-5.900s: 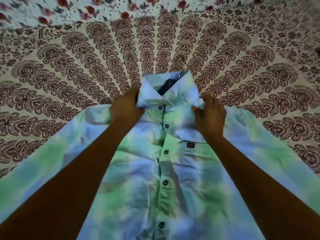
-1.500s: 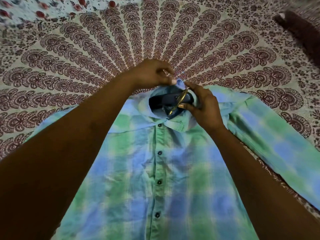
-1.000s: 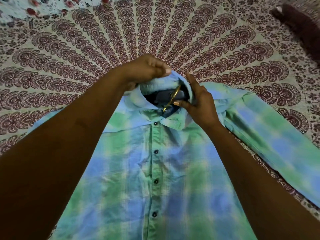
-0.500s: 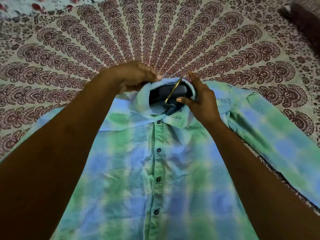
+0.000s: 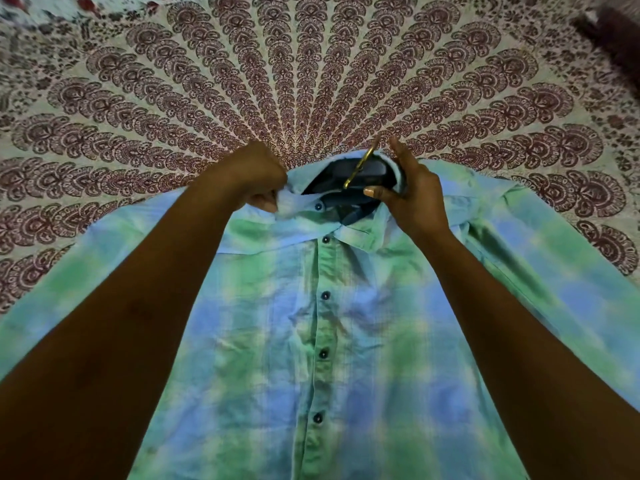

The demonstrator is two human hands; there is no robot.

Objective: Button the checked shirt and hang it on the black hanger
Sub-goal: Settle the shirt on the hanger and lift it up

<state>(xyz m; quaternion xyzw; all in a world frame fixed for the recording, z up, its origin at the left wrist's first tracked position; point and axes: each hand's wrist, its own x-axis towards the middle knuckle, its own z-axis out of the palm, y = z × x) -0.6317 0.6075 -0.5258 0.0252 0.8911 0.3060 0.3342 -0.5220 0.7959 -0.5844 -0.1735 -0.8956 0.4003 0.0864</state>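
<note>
Checked shirt [image 5: 346, 341] buttoned, flat on patterned bedspread [image 5: 311, 81]. Left hand [image 5: 256, 178] clenched on collar; right hand [image 5: 412, 192] grasping collar beside black hanger [image 5: 367, 173] inside neck.

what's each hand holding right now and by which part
Both hold the checked shirt by its collar: the left hand bunches the collar's left side, the right hand pinches its right edge beside the black hanger.
</note>
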